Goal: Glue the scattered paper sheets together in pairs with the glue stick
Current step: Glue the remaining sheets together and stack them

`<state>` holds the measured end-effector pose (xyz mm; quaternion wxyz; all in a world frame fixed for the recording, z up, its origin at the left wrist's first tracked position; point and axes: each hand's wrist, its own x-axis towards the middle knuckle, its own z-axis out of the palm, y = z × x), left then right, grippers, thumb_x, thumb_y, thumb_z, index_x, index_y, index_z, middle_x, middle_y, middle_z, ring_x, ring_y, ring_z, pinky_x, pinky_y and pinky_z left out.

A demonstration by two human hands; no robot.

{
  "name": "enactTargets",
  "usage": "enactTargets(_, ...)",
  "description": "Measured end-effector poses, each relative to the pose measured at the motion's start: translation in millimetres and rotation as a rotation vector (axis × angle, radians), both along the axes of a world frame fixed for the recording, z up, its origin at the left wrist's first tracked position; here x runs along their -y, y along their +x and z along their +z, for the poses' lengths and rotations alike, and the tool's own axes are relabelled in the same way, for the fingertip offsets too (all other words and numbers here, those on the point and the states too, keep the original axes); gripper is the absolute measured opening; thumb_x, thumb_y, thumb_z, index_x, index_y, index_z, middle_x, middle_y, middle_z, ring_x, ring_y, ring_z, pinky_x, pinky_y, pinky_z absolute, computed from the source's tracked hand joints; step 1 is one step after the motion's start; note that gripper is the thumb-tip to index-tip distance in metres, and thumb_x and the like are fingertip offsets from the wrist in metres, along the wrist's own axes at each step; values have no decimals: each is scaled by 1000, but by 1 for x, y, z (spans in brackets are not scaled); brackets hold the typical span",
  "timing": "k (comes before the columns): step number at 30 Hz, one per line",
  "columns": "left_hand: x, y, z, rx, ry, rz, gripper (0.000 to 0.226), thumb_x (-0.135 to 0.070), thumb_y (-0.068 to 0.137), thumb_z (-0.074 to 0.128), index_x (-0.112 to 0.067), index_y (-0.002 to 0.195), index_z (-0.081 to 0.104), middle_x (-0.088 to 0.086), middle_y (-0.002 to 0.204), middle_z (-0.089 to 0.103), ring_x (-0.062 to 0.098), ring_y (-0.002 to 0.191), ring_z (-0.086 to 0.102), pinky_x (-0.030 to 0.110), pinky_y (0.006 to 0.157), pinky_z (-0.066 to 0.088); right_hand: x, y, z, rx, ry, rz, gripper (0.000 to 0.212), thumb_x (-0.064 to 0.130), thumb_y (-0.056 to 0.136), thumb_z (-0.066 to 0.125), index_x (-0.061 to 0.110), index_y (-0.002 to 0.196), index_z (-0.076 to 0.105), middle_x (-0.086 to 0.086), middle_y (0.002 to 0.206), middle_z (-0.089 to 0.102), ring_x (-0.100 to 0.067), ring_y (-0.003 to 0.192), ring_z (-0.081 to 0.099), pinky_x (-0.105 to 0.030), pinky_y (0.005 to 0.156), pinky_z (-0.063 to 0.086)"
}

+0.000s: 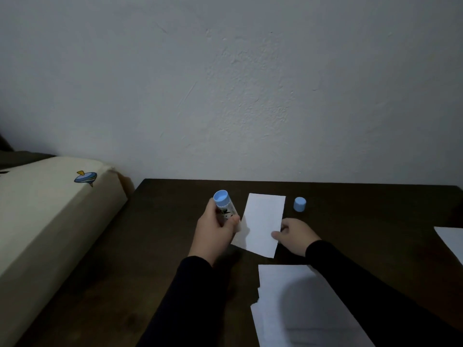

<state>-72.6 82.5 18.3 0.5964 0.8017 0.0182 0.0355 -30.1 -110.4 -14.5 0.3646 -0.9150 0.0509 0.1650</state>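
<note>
Nearest the camera, at about 5 o'clock, a loose stack of paper sheets (295, 306) is lying on the dark wooden table (155, 259), partly under the right sleeve (375, 291). Just beyond it, near the centre, a single white sheet (263, 221) is lying flat, its long side running toward 12 o'clock. The right hand (295, 236) is resting at the sheet's 3 o'clock edge, fingertips pinching it. At the sheet's 9 o'clock edge the left hand (215, 231) is gripping the glue stick (225, 209), tilted with its blue base up and its lower end down by the paper. Another sheet (451, 241) is showing at the 3 o'clock frame edge. Farther, at 1 o'clock, the blue cap (299, 204) is standing alone. A cream cushion (50, 211) is lying at 9 o'clock.
</note>
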Motion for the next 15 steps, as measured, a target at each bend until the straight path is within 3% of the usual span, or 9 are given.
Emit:
enactTargets(4, 9, 0, -6, -23, 9, -64, 36, -17, 90, 63, -43, 106, 43, -22, 104, 52, 3, 105, 50, 26, 90, 42, 2, 2, -7, 34, -97, -48, 25, 36, 87, 67, 17, 103, 61, 0, 94, 62, -12, 85, 59, -31, 84, 52)
enactTargets(6, 17, -1, -10, -42, 65, -137, 38, -19, 90, 63, -43, 112, 43, -21, 111, 53, 2, 107, 49, 26, 92, 41, 4, -2, -11, 134, -161, -89, 44, 43, 85, 68, 23, 120, 53, 2, 110, 59, -12, 100, 57, -32, 90, 51)
enactTargets(8, 24, -3, -13, -47, 131, -189, 37, -21, 91, 63, -42, 114, 44, -19, 115, 54, 2, 107, 51, 24, 92, 42, 8, -11, -14, 270, -263, 28, 59, 47, 85, 65, 31, 137, 41, 4, 131, 48, -14, 120, 46, -36, 101, 43)
enactTargets(11, 31, -5, -19, -13, 227, -231, 31, -21, 91, 62, -37, 114, 47, -18, 106, 58, -1, 95, 56, 16, 76, 44, 15, -23, -18, 336, -376, 291, 57, 46, 92, 54, 36, 144, 33, 9, 148, 33, -14, 137, 26, -40, 111, 25)
enactTargets(15, 42, -8, -25, 49, 304, -258, 25, -18, 91, 62, -33, 106, 50, -17, 92, 59, -11, 77, 55, 9, 64, 41, 19, -28, -22, 306, -392, 357, 54, 43, 93, 51, 35, 145, 35, 11, 153, 26, -14, 141, 17, -41, 112, 17)
